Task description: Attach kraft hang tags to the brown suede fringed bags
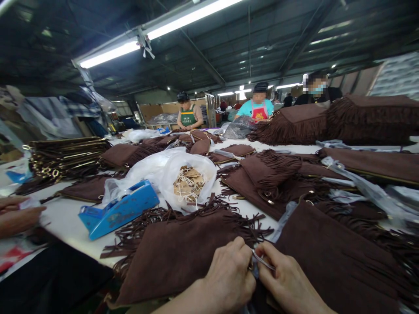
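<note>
My left hand (231, 270) is closed at the right edge of a brown fringed suede bag (183, 248), by a small metal ring. Close beside it, my right hand (286, 277) pinches a thin white string (263, 260) between thumb and forefinger. The string runs between both hands. My left fingertips are mostly hidden, so what they grip cannot be made out. Another brown fringed piece (334, 257) lies to the right of my hands. Beyond the bag stands an open clear plastic bag (166, 168) holding brown card tags (190, 185) with white strings.
A blue tape dispenser (119, 209) stands left of the tags. Stacked brown pieces with gold metal trim (67, 159) lie at far left, and high fringed piles (376, 120) at back right. A co-worker's hands (18, 216) show at the left edge. Several people work behind the table.
</note>
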`<state>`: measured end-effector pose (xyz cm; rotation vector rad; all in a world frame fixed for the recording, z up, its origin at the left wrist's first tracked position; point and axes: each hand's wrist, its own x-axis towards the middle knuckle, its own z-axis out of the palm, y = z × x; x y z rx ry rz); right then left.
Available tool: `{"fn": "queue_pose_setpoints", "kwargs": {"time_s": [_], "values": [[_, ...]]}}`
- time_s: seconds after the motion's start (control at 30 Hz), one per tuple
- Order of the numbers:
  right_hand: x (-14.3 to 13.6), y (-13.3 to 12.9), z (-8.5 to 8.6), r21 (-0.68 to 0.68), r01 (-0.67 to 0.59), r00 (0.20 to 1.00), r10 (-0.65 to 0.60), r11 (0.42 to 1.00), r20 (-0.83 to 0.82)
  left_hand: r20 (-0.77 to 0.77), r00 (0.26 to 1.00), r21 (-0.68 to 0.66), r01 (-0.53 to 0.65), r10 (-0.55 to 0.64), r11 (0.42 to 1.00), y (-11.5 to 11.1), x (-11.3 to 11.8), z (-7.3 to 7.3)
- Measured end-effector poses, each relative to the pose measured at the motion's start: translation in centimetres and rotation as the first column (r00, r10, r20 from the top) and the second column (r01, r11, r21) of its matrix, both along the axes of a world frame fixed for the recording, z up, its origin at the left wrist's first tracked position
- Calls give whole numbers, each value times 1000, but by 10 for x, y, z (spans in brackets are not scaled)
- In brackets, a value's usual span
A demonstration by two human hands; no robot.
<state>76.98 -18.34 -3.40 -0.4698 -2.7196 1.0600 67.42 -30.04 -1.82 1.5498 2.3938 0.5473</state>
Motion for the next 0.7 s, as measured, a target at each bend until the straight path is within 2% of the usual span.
{"fn": "queue_pose_setpoints", "kwargs": {"time_s": [0.17, 0.27, 0.33, 0.47, 0.57, 0.7], "values": [[4, 0, -10, 44, -45, 984, 52, 998, -169, 135, 990, 68, -47, 38, 997, 5, -9, -1], [3, 2, -15, 125, -82, 962, 111, 989, -251, 296, 953, 95, -96, 64, 991, 8, -17, 5], [2, 2, -15, 124, -73, 953, 106, 990, -285, 441, 895, 83, -123, 74, 989, 9, -23, 7], [0, -1, -10, -8, -104, 946, 96, 995, -311, 687, 720, 7, -142, 99, 990, 10, -37, 6], [0, -1, -9, -10, -177, 950, 168, 984, -263, 756, 653, 24, -102, 49, 994, 10, -44, 6], [2, 2, -12, 39, -190, 940, 194, 981, -282, 834, 551, 42, -96, 18, 994, 11, -48, 9]]}}
